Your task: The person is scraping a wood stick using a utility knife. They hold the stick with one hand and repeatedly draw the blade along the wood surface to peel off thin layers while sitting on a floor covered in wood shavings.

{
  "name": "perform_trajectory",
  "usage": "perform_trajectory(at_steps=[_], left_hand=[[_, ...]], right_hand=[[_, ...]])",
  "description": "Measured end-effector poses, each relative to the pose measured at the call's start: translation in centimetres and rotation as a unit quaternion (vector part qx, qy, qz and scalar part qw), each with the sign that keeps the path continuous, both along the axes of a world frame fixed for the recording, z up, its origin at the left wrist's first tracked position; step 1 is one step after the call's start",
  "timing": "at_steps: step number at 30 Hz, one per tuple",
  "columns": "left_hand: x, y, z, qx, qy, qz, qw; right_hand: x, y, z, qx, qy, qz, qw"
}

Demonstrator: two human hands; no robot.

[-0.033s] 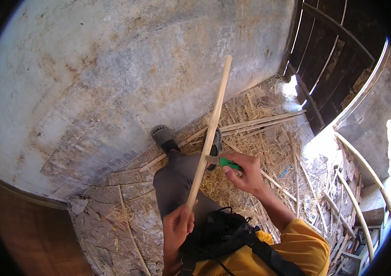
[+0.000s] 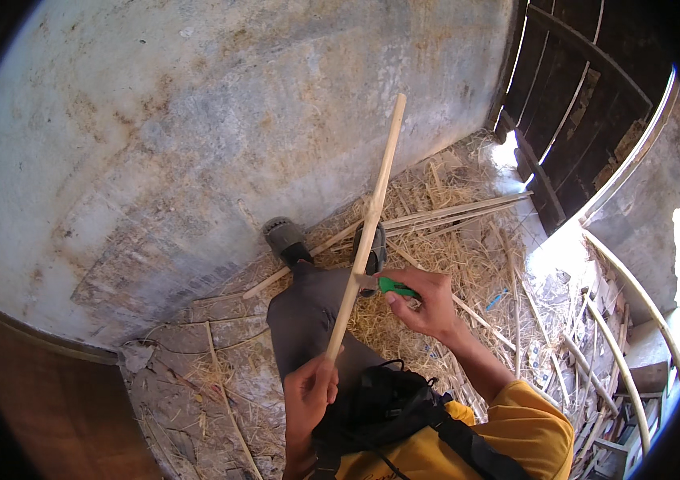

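Observation:
A long pale wooden stick slants up and away across my lap. Its near end is in my left hand, with the fingers closed around it. My right hand grips the green handle of a utility knife. The short blade meets the right side of the stick, a little below its middle. Under the stick are my dark-trousered legs, and part of a dark sandal shows behind it.
Straw-like shavings cover much of the floor. Several thin strips lie beyond my legs, and a stained wall rises ahead. Curved poles stand at the right, near a dark wooden door. A small blue object lies among the shavings.
The far end of the stick has tipped slightly to the right. The knife and right hand have shifted only a little.

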State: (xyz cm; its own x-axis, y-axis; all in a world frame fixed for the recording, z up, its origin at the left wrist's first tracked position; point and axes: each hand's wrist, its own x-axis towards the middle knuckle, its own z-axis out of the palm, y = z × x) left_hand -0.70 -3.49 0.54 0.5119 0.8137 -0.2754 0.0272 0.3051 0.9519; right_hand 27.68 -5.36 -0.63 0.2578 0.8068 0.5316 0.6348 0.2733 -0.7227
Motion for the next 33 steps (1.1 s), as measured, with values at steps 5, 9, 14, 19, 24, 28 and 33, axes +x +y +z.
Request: perform_trajectory(at_steps=[5, 9, 14, 19, 24, 28, 33], left_hand=[[0.3, -0.2, 0.1, 0.024, 0.012, 0.024, 0.999], [0.4, -0.5, -0.7, 0.057, 0.035, 0.048, 0.997], [0.3, -0.7, -0.9, 0.034, 0.033, 0.049, 0.998], [0.1, -0.8, -0.9, 0.035, 0.030, 0.042, 0.998], [-0.8, -1.7, -1.5, -0.004, 0.036, 0.036, 0.999], [-1.1, -1.9, -1.7, -0.020, 0.023, 0.043, 0.999], [-1.8, -1.7, -1.8, -0.028, 0.032, 0.018, 0.999]], right_hand=[[-0.6, 0.1, 0.9, 0.005, -0.098, -0.011, 0.995], [-0.4, 0.2, 1.4, 0.010, -0.142, -0.036, 0.989], [0.2, 0.5, 1.2, 0.033, -0.159, -0.058, 0.985], [1.0, 1.0, 1.5, 0.027, -0.161, -0.079, 0.983], [2.5, 2.0, 0.9, 0.034, -0.122, -0.101, 0.987], [2.8, 2.4, -0.2, 0.029, -0.124, -0.104, 0.987], [2.4, 2.5, -0.4, 0.032, -0.118, -0.111, 0.986]])
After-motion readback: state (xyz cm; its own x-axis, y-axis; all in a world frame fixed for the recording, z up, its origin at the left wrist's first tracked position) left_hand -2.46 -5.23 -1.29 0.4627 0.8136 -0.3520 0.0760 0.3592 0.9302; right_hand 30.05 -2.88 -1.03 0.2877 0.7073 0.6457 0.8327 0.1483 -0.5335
